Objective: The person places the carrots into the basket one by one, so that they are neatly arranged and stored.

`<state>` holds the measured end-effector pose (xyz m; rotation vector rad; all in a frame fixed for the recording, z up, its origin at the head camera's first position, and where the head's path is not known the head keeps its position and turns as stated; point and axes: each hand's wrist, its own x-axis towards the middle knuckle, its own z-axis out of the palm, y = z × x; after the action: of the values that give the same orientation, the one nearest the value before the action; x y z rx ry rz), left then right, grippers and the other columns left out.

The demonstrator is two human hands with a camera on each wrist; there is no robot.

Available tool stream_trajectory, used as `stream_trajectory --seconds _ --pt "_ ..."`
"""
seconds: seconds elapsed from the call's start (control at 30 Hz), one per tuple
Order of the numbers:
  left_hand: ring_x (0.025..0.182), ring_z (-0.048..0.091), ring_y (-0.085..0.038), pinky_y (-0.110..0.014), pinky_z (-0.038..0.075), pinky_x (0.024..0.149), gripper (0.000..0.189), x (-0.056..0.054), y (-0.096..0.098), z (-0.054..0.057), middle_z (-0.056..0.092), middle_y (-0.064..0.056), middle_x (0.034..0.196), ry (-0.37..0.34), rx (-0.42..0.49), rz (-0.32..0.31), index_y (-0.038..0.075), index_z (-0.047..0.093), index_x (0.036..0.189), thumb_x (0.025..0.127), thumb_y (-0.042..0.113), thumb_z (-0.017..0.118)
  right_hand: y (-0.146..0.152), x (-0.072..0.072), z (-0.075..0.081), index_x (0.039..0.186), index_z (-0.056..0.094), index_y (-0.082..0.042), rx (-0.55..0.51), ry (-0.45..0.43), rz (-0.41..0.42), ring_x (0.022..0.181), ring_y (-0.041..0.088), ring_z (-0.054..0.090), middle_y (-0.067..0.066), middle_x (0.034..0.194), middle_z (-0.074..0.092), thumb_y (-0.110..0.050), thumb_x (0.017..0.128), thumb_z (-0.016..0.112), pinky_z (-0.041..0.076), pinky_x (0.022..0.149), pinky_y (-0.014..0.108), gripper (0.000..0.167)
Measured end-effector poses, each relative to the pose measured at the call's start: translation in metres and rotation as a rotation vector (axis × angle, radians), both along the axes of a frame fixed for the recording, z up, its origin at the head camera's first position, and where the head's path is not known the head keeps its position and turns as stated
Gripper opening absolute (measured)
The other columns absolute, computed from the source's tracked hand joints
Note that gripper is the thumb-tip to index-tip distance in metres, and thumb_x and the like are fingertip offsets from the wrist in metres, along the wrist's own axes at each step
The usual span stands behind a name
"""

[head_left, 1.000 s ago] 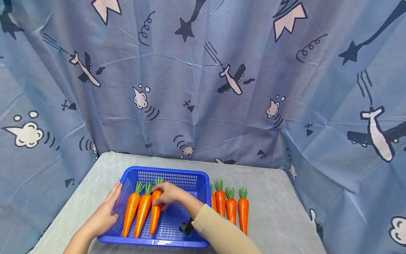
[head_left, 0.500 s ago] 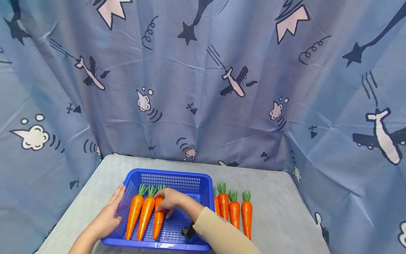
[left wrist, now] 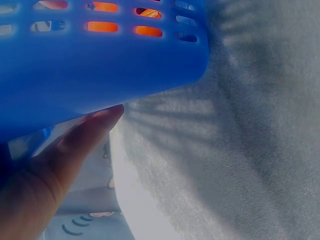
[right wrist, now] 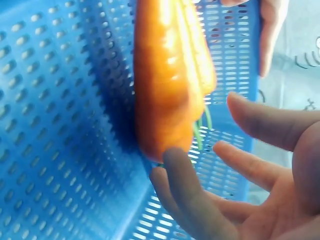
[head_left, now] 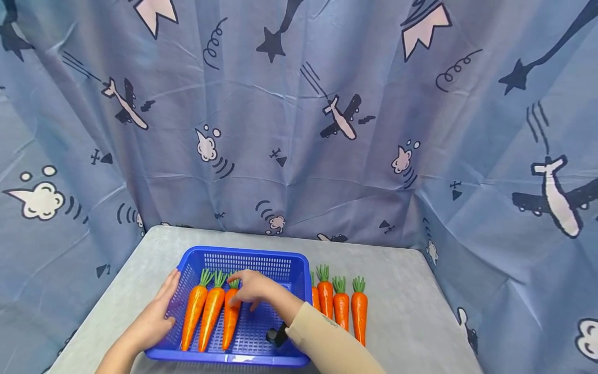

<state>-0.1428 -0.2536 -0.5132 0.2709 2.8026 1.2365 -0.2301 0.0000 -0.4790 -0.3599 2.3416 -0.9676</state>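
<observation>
Three carrots lie side by side in a blue plastic basket (head_left: 261,358), green tops toward the far side: a left carrot (head_left: 193,311), a middle carrot (head_left: 212,314) and a right carrot (head_left: 231,322). My left hand (head_left: 151,317) holds the basket's left wall, fingers along the outside and thumb over the rim. My right hand (head_left: 254,288) hovers over the right carrot's upper end, partly hiding its top. In the right wrist view the right hand's thumb and fingers (right wrist: 262,127) are spread, with nothing pinched between them.
Several more carrots (head_left: 359,311) lie in a row on the grey table (head_left: 402,301), right of the basket; the right sleeve and basket partly hide them. A black wrist device (head_left: 277,335) hangs under the right wrist. A patterned blue curtain (head_left: 289,130) surrounds the table.
My right hand has let go of the right carrot, now lying beside the other two; its fingers have spread and lifted slightly. The left hand stays on the basket.
</observation>
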Motion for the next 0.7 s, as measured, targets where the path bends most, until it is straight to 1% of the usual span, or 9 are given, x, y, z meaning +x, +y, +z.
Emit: stream_trajectory --seconds 0.17,0.2,0.27,0.33,0.4,0.43,0.53,0.6,0.7 --pt "0.149 0.011 -0.056 -0.072 0.016 0.112 0.100 0.000 0.001 -0.001 0.002 -0.024 0.168 0.005 0.002 -0.003 0.001 0.011 0.161 0.074 -0.017 0.057 0.014 0.007 0.013 0.133 0.065 -0.019 -0.011 0.076 0.022 0.072 0.028 0.067 0.017 0.133 0.061 -0.014 0.084 0.080 0.061 0.060 0.040 0.052" --pt "0.149 0.011 -0.056 -0.071 0.014 0.113 0.100 0.000 0.001 -0.001 0.002 -0.024 0.168 0.005 0.006 -0.004 0.002 0.011 0.161 0.074 -0.017 0.057 0.017 0.008 0.015 0.134 0.065 -0.019 -0.020 0.084 0.026 0.072 0.029 0.068 0.018 0.133 0.061 -0.015 0.084 0.080 0.061 0.062 0.041 0.052" --pt "0.149 0.010 -0.056 -0.070 0.013 0.114 0.100 0.001 0.001 -0.002 0.002 -0.024 0.168 0.007 0.012 -0.005 0.002 0.011 0.161 0.074 -0.017 0.056 0.024 0.009 0.021 0.133 0.065 -0.021 -0.030 0.099 0.025 0.077 0.028 0.068 0.017 0.133 0.062 -0.018 0.084 0.081 0.061 0.064 0.039 0.052" --pt "0.149 0.009 -0.056 -0.069 0.011 0.115 0.101 0.001 0.001 -0.002 0.001 -0.024 0.168 0.007 0.020 -0.007 0.002 0.010 0.162 0.074 -0.017 0.056 0.031 0.010 0.026 0.132 0.066 -0.024 -0.034 0.124 0.021 0.088 0.027 0.069 0.014 0.133 0.063 -0.021 0.083 0.082 0.062 0.068 0.038 0.051" --pt "0.149 0.009 -0.056 -0.070 0.011 0.114 0.101 0.001 0.001 -0.003 0.001 -0.024 0.168 0.010 0.024 -0.007 0.002 0.010 0.162 0.074 -0.017 0.056 0.038 0.011 0.031 0.130 0.067 -0.026 -0.040 0.159 0.021 0.101 0.028 0.068 0.012 0.131 0.064 -0.022 0.083 0.082 0.062 0.075 0.040 0.049" --pt "0.148 0.010 -0.057 -0.072 0.013 0.113 0.101 0.001 0.001 -0.003 0.001 -0.024 0.168 0.014 0.023 -0.008 0.003 0.010 0.162 0.074 -0.017 0.056 0.041 0.012 0.032 0.129 0.068 -0.027 -0.041 0.175 0.021 0.106 0.027 0.066 0.010 0.131 0.065 -0.023 0.083 0.082 0.061 0.079 0.040 0.048" --pt "0.148 0.010 -0.058 -0.075 0.016 0.110 0.102 0.002 0.000 -0.004 0.002 -0.025 0.168 0.022 0.022 -0.009 0.002 0.010 0.162 0.073 -0.018 0.056 0.049 0.017 0.037 0.128 0.068 -0.028 -0.070 0.198 0.024 0.110 0.028 0.067 0.009 0.130 0.066 -0.023 0.083 0.081 0.060 0.085 0.043 0.047" --pt "0.148 0.010 -0.058 -0.075 0.016 0.110 0.102 0.001 0.001 -0.004 0.002 -0.025 0.168 0.027 0.023 -0.009 0.002 0.010 0.162 0.072 -0.018 0.056 0.054 0.020 0.039 0.128 0.068 -0.029 -0.093 0.195 0.022 0.110 0.028 0.068 0.009 0.130 0.065 -0.023 0.083 0.081 0.060 0.085 0.043 0.047" --pt "0.148 0.010 -0.057 -0.075 0.016 0.110 0.102 0.001 0.001 -0.005 0.002 -0.024 0.168 0.032 0.024 -0.008 0.002 0.011 0.162 0.072 -0.018 0.056 0.062 0.023 0.040 0.128 0.068 -0.029 -0.143 0.162 -0.003 0.108 0.028 0.069 0.010 0.133 0.064 -0.022 0.083 0.082 0.062 0.076 0.039 0.047"
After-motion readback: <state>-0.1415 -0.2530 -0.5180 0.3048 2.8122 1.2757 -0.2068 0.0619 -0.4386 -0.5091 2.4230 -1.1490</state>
